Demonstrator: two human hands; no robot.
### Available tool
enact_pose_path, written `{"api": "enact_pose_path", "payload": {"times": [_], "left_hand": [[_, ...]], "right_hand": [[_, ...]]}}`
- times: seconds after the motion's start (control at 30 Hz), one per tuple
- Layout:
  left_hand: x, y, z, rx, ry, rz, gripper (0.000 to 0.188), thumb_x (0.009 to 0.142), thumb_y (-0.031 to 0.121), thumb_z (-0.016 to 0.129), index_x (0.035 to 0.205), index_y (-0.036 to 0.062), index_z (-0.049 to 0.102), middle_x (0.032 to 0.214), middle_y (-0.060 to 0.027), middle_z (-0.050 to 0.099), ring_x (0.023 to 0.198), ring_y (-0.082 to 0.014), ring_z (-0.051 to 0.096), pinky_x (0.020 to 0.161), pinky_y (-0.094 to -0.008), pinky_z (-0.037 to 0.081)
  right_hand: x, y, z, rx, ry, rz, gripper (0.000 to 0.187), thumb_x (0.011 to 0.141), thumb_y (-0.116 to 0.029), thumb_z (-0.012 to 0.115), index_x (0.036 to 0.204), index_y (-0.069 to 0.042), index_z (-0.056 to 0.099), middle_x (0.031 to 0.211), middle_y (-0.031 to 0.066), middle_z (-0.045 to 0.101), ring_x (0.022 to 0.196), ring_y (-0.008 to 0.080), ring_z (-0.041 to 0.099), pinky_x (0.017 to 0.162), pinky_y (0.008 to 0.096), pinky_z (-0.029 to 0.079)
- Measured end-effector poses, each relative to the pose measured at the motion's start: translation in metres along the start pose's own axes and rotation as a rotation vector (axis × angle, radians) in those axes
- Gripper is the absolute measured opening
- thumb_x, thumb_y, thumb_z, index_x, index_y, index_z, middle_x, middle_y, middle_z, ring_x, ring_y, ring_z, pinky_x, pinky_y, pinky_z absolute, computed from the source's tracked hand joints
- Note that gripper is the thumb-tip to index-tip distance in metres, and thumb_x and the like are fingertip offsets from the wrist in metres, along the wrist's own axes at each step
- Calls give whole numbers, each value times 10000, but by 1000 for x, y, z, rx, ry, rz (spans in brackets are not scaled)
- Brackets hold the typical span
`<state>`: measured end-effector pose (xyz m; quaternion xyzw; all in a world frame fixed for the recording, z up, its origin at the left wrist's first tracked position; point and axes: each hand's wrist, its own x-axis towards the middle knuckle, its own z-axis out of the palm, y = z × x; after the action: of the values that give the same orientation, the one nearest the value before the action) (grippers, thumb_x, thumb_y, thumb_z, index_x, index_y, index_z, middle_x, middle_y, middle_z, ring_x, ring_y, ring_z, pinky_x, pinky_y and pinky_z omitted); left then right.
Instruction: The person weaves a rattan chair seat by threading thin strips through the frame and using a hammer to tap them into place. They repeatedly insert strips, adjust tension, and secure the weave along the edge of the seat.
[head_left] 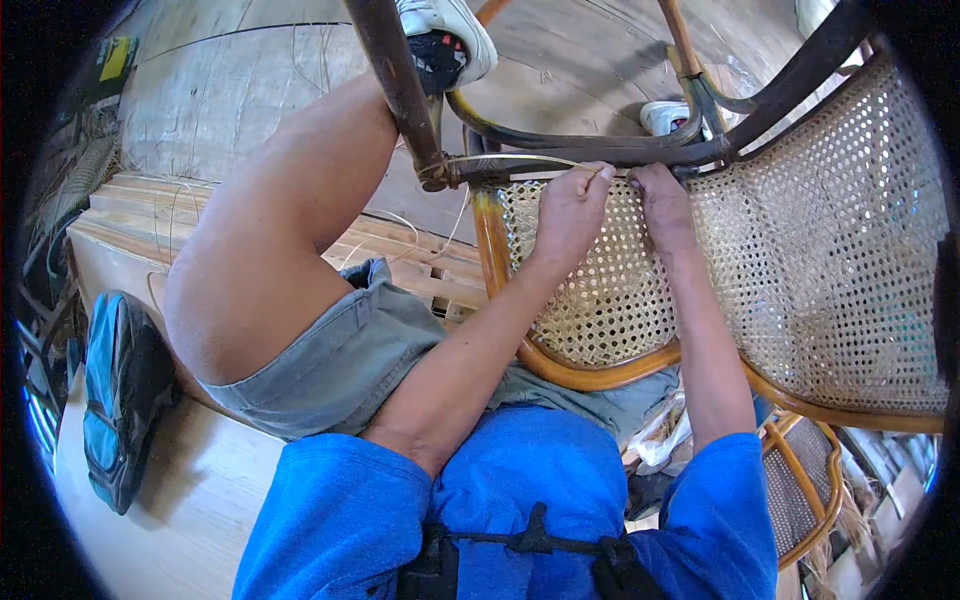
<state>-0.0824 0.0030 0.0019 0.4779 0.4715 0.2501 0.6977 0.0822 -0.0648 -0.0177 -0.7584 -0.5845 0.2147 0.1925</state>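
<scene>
A rattan chair lies across my lap, its woven cane panel set in an orange-brown rattan frame. A thin pale cane strip arches from the wrapped joint at the dark leg toward my hands. My left hand is closed, pinching that strip just above the dark rail. Beside it, my right hand has its fingers curled together against the rail at the panel's edge. What those fingers grip is hidden.
A wider cane-woven section fills the right side. Stacked wooden boards and a teal and black bag are at left. A second cane piece sits lower right. Loose cane strands lie about, and my bent leg is beside the chair.
</scene>
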Motion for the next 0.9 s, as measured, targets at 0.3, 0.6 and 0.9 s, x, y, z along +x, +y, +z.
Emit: {"api": "enact_pose_path", "payload": {"times": [0.3, 0.6, 0.9], "left_hand": [[8, -25, -2, 36, 139, 180, 287, 913, 192, 530, 971, -69, 636, 846, -121, 662, 764, -144, 597, 747, -272, 463], [6, -22, -4, 189, 149, 166, 279, 898, 200, 536, 992, -42, 639, 941, -174, 668, 851, -229, 641, 799, -304, 467], [11, -33, -3, 178, 114, 162, 266, 885, 195, 513, 961, -20, 650, 977, -195, 647, 903, -321, 631, 823, -348, 480]], "right_hand": [[8, -2, -1, -195, -104, -80, 240, 796, -54, 476, 960, -86, 648, 927, 139, 594, 882, 316, 591, 750, 372, 481], [-13, -20, -23, -232, 140, 136, 250, 831, -97, 519, 1072, -40, 556, 988, 166, 562, 942, 333, 558, 791, 422, 461], [-95, -46, -72, -154, -58, 626, 283, 853, -202, 560, 1056, -5, 544, 794, 168, 581, 786, 356, 563, 721, 444, 442]]}}
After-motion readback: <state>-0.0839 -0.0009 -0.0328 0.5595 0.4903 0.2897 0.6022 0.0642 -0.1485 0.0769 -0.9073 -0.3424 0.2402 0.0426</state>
